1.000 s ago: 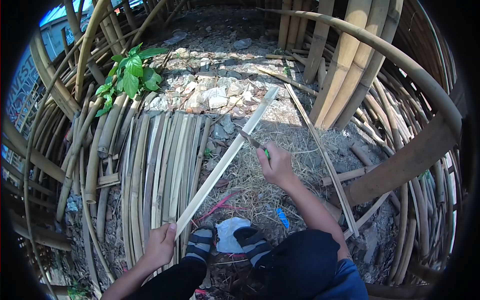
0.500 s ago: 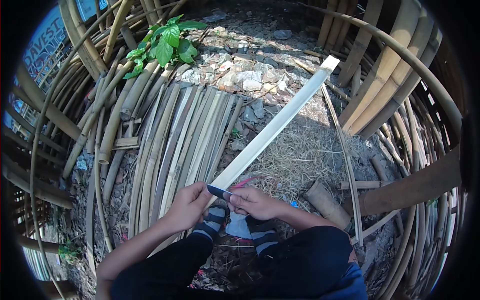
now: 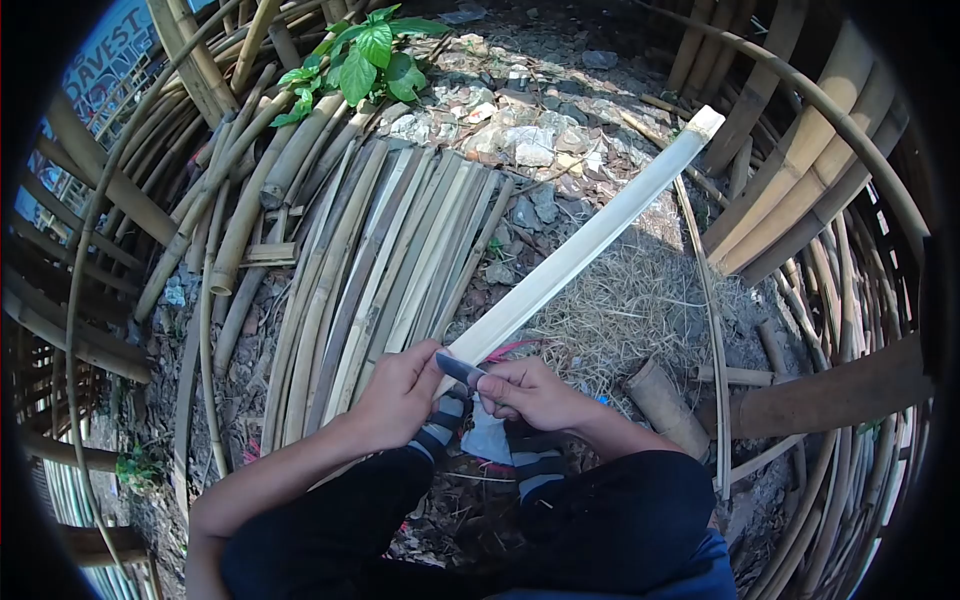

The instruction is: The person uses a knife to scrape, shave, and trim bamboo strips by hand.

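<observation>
My left hand [image 3: 402, 396] is closed around the near end of a long, pale split bamboo strip [image 3: 600, 232], which slants up and away to the right. In my right hand [image 3: 532, 393] is a knife, its handle mostly hidden by the fingers. Its dark blade [image 3: 460, 369] lies across the strip close to my left hand, and the left thumb is near the blade's tip. Below the hands, a grey piece of cloth or similar material [image 3: 485, 438] shows between my feet, which are in striped footwear [image 3: 540, 470].
Many split bamboo strips [image 3: 400, 240] lie side by side to the left. A leafy plant [image 3: 365, 65] grows behind them. Bamboo poles [image 3: 830, 130] lean at the right, near dry shavings [image 3: 640, 300] and a short bamboo piece [image 3: 668, 408]. Stones [image 3: 530, 145] cover the ground ahead.
The camera view has shifted, so the surroundings sit further right and higher. The blade is tilted slightly more steeply across the strip. Both hands keep their hold.
</observation>
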Action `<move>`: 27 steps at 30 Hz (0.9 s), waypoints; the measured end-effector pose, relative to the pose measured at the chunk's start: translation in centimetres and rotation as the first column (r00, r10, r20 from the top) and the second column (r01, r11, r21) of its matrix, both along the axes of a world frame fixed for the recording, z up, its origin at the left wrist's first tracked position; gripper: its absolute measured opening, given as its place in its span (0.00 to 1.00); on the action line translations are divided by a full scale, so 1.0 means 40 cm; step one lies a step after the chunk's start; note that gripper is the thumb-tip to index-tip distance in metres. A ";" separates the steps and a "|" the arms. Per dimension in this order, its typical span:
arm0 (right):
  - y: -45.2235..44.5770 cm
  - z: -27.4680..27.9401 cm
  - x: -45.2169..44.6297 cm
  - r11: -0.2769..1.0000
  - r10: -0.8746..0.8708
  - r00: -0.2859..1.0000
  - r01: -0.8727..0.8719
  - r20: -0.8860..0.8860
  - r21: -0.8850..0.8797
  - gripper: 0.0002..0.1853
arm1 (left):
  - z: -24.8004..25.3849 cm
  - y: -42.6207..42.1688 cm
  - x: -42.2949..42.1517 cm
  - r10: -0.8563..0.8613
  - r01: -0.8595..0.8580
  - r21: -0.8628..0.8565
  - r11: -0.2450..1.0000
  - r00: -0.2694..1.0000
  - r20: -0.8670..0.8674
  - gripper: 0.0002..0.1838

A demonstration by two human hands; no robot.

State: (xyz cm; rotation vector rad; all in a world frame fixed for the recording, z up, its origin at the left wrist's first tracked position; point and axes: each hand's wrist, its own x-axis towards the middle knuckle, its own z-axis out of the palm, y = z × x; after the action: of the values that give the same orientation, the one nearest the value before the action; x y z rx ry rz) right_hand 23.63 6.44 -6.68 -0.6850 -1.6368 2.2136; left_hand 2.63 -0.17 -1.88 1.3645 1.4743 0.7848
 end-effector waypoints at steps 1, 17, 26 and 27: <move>0.006 0.003 0.005 1.000 -0.024 1.000 0.024 -0.009 0.016 0.22 | 0.003 -0.002 0.001 0.000 0.000 -0.002 1.000 1.000 0.002 0.16; 0.040 0.027 0.050 0.988 -0.157 0.986 0.156 0.064 0.017 0.19 | 0.016 -0.002 0.002 0.035 -0.028 0.078 0.997 0.995 -0.094 0.18; 0.094 0.049 0.107 0.939 -0.331 0.942 0.322 0.055 0.123 0.20 | 0.022 -0.008 -0.013 0.026 -0.024 0.023 0.999 0.994 -0.105 0.19; 0.106 0.050 0.120 0.936 -0.339 0.939 0.330 0.057 0.123 0.20 | 0.021 -0.013 -0.015 0.026 -0.025 0.014 1.000 0.993 -0.116 0.19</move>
State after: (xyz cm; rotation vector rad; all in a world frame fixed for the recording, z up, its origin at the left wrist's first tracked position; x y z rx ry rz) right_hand 28.43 10.68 -4.69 -0.9506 -1.5318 1.8616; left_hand 2.03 -0.69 -1.05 1.4241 1.5823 0.7425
